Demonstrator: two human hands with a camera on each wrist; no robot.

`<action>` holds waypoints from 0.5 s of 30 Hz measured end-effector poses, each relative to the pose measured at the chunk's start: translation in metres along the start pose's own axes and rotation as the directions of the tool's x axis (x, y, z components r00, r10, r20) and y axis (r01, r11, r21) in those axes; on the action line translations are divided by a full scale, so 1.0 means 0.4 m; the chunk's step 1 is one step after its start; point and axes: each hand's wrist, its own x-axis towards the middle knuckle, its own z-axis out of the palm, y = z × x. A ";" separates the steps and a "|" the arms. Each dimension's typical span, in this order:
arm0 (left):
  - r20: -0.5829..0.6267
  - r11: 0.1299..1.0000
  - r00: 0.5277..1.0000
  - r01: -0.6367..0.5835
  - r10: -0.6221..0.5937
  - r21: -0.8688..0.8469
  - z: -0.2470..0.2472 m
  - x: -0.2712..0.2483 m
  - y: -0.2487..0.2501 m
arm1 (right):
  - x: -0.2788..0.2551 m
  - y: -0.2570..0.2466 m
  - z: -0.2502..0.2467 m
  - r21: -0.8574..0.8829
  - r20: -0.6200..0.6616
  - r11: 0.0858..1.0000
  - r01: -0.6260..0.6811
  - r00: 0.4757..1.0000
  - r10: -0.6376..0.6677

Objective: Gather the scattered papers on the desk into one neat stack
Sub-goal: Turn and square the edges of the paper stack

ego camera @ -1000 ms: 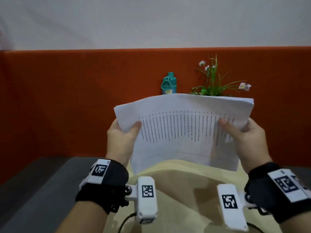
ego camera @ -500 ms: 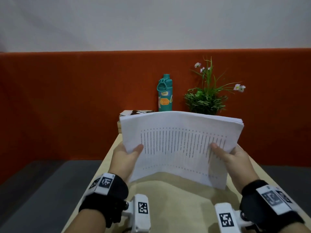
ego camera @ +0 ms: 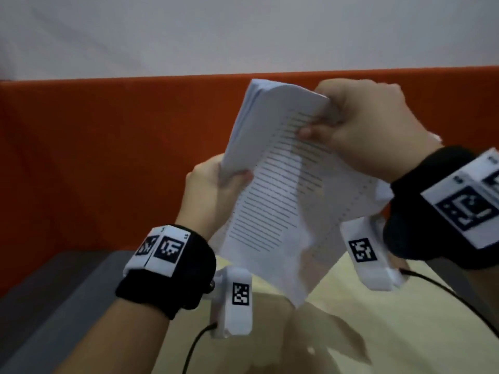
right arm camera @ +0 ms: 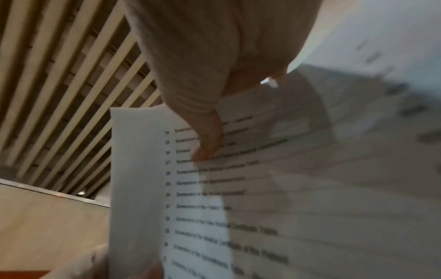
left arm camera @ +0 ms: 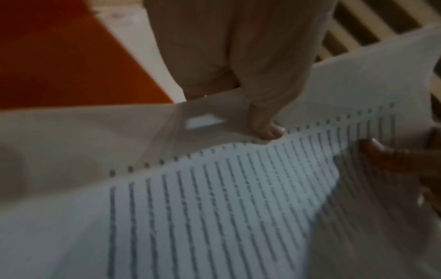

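Stack of papers (ego camera: 272, 190) held up in the air above the desk (ego camera: 364, 333), tilted steeply, upper edge high against the orange partition (ego camera: 108, 147), lower corner hanging down just over the desk top without touching it. Printed lines visible on the facing sheet, running slantwise.

Right hand (ego camera: 370, 125) at the upper edge of the papers, fingers curled over the top and thumb pressed on the printed face, pinching the sheets. Same grip in the right wrist view: thumb (right arm camera: 207, 143) down on the numbered lines of the papers (right arm camera: 214, 207), slatted ceiling (right arm camera: 59, 85) behind them.

Left hand (ego camera: 210, 195) lower down, at the side edge of the papers nearest the partition, thumb on the front face and fingers wrapped behind, clamping that edge. Fingers behind the sheets hidden in the head view. In the left wrist view, left thumb (left arm camera: 260, 113) pressed on the papers (left arm camera: 214, 207) beside the column of printed marks, another fingertip (left arm camera: 379, 151) showing at the far right of the page.

Sheets bowed between the two hands, top edges fanned and uneven near the right hand.

Black wristbands with white marker tags on both wrists below the papers; white camera unit (ego camera: 235, 300) under the left wrist, a second one (ego camera: 370, 255) under the right, each with a dark cable trailing over the desk.
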 end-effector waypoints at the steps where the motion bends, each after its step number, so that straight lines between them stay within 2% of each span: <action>1: -0.006 0.997 0.999 0.048 -0.048 -0.058 0.001 -0.008 -0.010 | -0.012 0.008 0.011 -0.039 -0.108 0.997 -0.069 0.992 0.064; 2: -0.022 0.990 0.995 0.093 -0.096 -0.106 0.001 -0.018 -0.023 | -0.035 0.026 0.035 0.003 -0.231 0.979 -0.205 0.952 0.200; 3: -0.041 0.978 0.989 0.137 -0.145 -0.156 0.002 -0.025 -0.035 | -0.064 0.039 0.059 0.156 -0.296 0.927 -0.342 0.879 0.374; 4: -0.056 0.961 0.979 0.179 -0.195 -0.212 0.005 -0.032 -0.045 | -0.093 0.048 0.086 0.361 -0.235 0.824 -0.437 0.812 0.534; 5: -0.068 0.938 0.966 0.222 -0.248 -0.265 0.009 -0.041 -0.052 | -0.119 0.058 0.120 0.561 -0.081 0.674 -0.481 0.778 0.623; 6: -0.079 0.920 0.954 0.255 -0.290 -0.299 0.016 -0.051 -0.057 | -0.142 0.064 0.156 0.709 0.085 0.503 -0.495 0.767 0.635; 7: -0.093 0.908 0.944 0.273 -0.317 -0.318 0.027 -0.062 -0.061 | -0.161 0.068 0.190 0.777 0.196 0.381 -0.501 0.768 0.610; 8: -0.112 0.904 0.937 0.281 -0.331 -0.322 0.040 -0.074 -0.065 | -0.176 0.064 0.216 0.787 0.229 0.357 -0.503 0.776 0.588; 10: -0.162 0.909 0.926 0.280 -0.340 -0.308 0.063 -0.095 -0.070 | -0.197 0.045 0.244 0.758 0.189 0.413 -0.505 0.777 0.601; 15: -0.242 0.936 0.927 0.217 -0.287 -0.278 0.080 -0.109 -0.066 | -0.222 0.026 0.255 0.816 0.102 0.403 -0.415 0.790 0.605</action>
